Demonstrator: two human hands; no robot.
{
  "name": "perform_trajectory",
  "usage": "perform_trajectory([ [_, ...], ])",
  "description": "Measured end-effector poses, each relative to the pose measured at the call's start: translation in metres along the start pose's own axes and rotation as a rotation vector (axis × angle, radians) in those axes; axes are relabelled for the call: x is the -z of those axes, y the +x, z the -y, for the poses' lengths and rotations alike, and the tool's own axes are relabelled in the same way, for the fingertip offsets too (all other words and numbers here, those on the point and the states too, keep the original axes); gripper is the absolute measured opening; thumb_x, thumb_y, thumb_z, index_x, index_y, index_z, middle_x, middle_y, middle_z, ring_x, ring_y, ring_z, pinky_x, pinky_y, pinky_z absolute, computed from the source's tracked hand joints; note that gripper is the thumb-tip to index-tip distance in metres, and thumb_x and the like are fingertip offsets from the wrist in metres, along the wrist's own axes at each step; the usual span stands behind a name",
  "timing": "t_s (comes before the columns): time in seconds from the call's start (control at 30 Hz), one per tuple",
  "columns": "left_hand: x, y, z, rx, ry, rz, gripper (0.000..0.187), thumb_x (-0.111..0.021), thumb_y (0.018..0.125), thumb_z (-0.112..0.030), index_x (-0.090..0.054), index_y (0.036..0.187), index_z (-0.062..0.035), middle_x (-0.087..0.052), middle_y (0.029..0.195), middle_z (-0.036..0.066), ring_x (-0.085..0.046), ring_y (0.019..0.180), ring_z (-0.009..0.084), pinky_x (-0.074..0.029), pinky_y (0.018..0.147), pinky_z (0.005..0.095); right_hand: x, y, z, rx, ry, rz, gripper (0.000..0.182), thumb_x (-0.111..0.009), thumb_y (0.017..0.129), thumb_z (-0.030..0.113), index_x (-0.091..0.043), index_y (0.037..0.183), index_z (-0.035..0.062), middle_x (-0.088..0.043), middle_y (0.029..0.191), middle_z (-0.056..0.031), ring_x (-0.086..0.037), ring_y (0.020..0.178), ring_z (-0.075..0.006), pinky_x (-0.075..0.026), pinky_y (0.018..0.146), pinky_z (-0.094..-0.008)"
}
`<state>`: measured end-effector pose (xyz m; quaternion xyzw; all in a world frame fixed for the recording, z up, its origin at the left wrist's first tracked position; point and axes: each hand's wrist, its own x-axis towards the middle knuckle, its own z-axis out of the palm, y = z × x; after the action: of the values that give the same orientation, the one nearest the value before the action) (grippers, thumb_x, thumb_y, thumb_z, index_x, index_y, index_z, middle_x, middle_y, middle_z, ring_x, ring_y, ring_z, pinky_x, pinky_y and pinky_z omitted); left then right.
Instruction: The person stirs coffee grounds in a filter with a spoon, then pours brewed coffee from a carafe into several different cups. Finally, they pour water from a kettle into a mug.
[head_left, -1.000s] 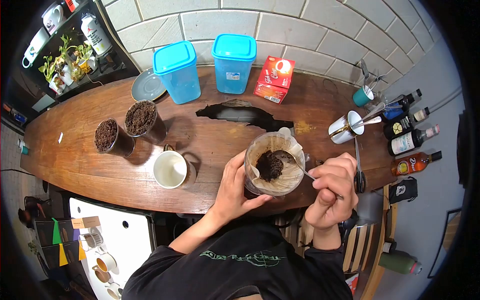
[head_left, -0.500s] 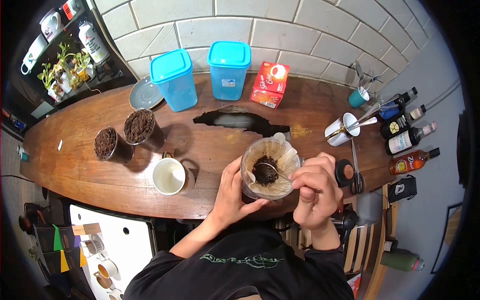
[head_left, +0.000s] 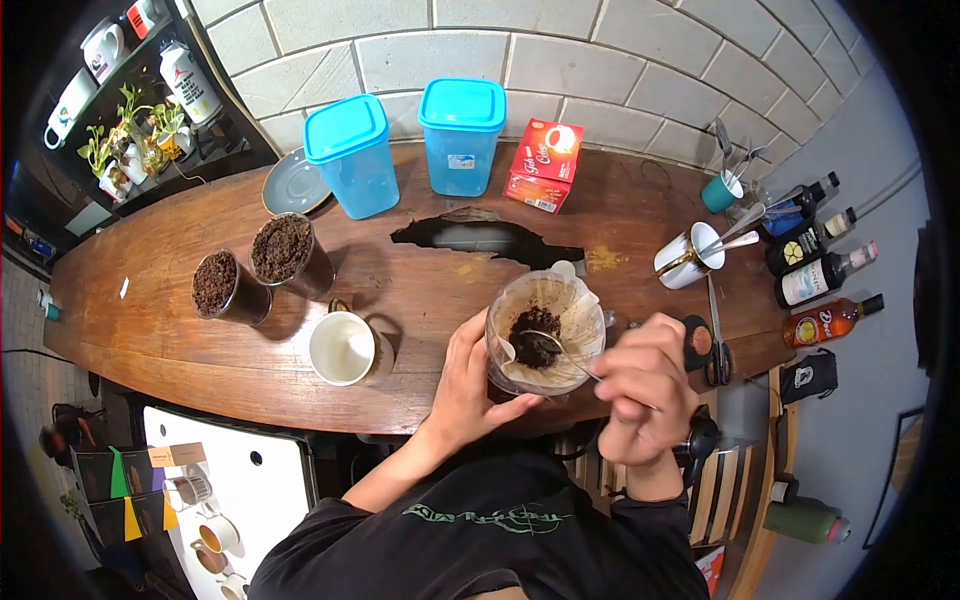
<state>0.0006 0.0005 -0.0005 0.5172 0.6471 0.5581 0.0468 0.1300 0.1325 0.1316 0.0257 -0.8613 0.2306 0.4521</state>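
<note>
A clear dripper [head_left: 546, 330] lined with a paper filter stands near the front edge of the wooden counter [head_left: 150, 300], with dark coffee grounds [head_left: 535, 349] heaped in its middle. My left hand [head_left: 468, 385] cups the dripper's left side. My right hand [head_left: 646, 387] grips the handle of a metal spoon [head_left: 560, 352] whose bowl lies over the grounds inside the filter. The right hand looks slightly blurred.
A white mug [head_left: 341, 347] sits left of the dripper. Two jars of grounds [head_left: 282, 250] [head_left: 217, 283] stand further left. Two blue-lidded tubs [head_left: 351, 156] [head_left: 460, 135], a red box [head_left: 545, 164], a saucer [head_left: 291, 182], scissors [head_left: 716, 335], a cup of spoons [head_left: 688, 258] and bottles [head_left: 820, 283] ring the counter.
The spoon's bowl has stayed over the grounds while my right hand shifted slightly right and down. The left hand keeps its hold on the dripper.
</note>
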Motion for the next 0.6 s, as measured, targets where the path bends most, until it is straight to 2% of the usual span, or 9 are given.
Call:
perform_trajectory([
  [0.1, 0.0004, 0.0003, -0.0003, -0.012, 0.015, 0.0, 0.086, -0.084, 0.072, -0.038, -0.042, 0.138, -0.0009, -0.042, 0.144, 0.022, -0.043, 0.131, 0.0404, -0.036, 0.108, 0.0504, -0.0042, -0.0014, -0.0048, 0.035, -0.096, 0.039, 0.01, -0.064, 0.083, 0.009, -0.06, 0.092, 0.0062, -0.065, 0.083, -0.0037, -0.058, 0.075, -0.0249, -0.04, 0.07, -0.0421],
  [0.17, 0.0006, 0.0004, -0.001, -0.009, 0.02, -0.003, 0.086, -0.084, 0.072, -0.037, -0.042, 0.138, -0.0009, -0.042, 0.143, 0.022, -0.043, 0.131, 0.0403, -0.036, 0.108, 0.0503, -0.0039, -0.0039, -0.0032, 0.029, -0.099, -0.036, 0.011, -0.065, 0.083, 0.008, -0.059, 0.092, 0.0063, -0.064, 0.084, -0.0036, -0.059, 0.076, -0.0248, -0.04, 0.07, -0.0425],
  [0.23, 0.0013, 0.001, -0.0016, 0.002, 0.008, 0.006, 0.086, -0.085, 0.072, -0.037, -0.043, 0.138, -0.0008, -0.043, 0.143, 0.021, -0.043, 0.131, 0.04, -0.036, 0.108, 0.0503, -0.0064, -0.0039, -0.0031, 0.036, -0.109, -0.051, 0.01, -0.065, 0.084, 0.008, -0.059, 0.092, 0.0064, -0.064, 0.085, -0.0035, -0.059, 0.076, -0.025, -0.04, 0.071, -0.0427],
  [0.3, 0.0011, 0.0007, -0.0007, 0.0, 0.009, 0.006, 0.086, -0.085, 0.072, -0.037, -0.043, 0.138, -0.0006, -0.043, 0.143, 0.021, -0.043, 0.131, 0.04, -0.036, 0.108, 0.0502, -0.0081, -0.0034, -0.0047, 0.018, -0.096, 0.054, 0.008, -0.063, 0.086, 0.01, -0.06, 0.092, 0.0065, -0.065, 0.085, -0.0035, -0.058, 0.075, -0.0253, -0.041, 0.071, -0.0424],
  [0.37, 0.0014, 0.0002, -0.0006, -0.002, 0.011, 0.006, 0.086, -0.085, 0.072, -0.038, -0.043, 0.137, -0.0004, -0.043, 0.143, 0.021, -0.043, 0.131, 0.04, -0.036, 0.108, 0.0501, -0.0065, -0.0049, -0.0035, 0.016, -0.084, 0.052, 0.007, -0.063, 0.087, 0.012, -0.06, 0.091, 0.0063, -0.065, 0.084, -0.0036, -0.058, 0.075, -0.0251, -0.041, 0.071, -0.042],
  [0.5, 0.001, -0.0002, -0.0017, 0.028, -0.001, 0.011, 0.086, -0.084, 0.072, -0.038, -0.043, 0.137, -0.0001, -0.043, 0.143, 0.022, -0.043, 0.131, 0.0402, -0.036, 0.108, 0.0497, 0.0003, -0.0025, 0.0012, -0.02, 0.054, -0.056, 0.006, -0.06, 0.091, 0.012, -0.06, 0.09, 0.0055, -0.066, 0.08, -0.0038, -0.058, 0.074, -0.024, -0.041, 0.071, -0.0412],
  [0.6, 0.0012, -0.0011, -0.0001, 0.024, 0.015, 0.022, 0.086, -0.084, 0.073, -0.038, -0.043, 0.137, 0.0, -0.042, 0.143, 0.022, -0.043, 0.131, 0.0403, -0.036, 0.108, 0.0496, 0.0002, -0.0008, -0.0029, -0.031, 0.03, 0.058, 0.009, -0.058, 0.094, 0.014, -0.059, 0.09, 0.0054, -0.065, 0.081, -0.0037, -0.058, 0.074, -0.0249, -0.04, 0.071, -0.0419],
])
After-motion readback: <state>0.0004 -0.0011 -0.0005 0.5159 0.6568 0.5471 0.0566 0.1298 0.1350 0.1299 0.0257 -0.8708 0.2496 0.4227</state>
